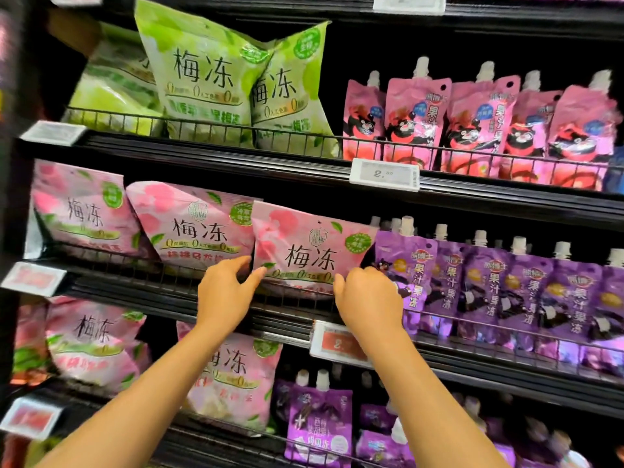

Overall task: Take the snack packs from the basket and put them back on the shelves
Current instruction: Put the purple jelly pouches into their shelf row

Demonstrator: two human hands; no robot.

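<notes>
Pink snack pack (305,251) stands on the middle shelf (189,292), behind the low wire rail at the front. It leans a little to one side. Both hands are on it. The left hand (224,292) holds its lower left corner, with the thumb on the front and the fingers curled round the edge. The right hand (366,295) holds the lower right corner, with its fingers bent and the thumb against the front of the pack.

Just left of it sit two more pink packs (192,228) of the same kind. Just right of it stands a row of purple pouches (489,282) with white caps. A white price tag (385,173) is clipped to the shelf above. Up there are green packs (209,72) on the left and pink pouches (472,123) on the right. The shelf below holds more pink packs and more purple pouches.
</notes>
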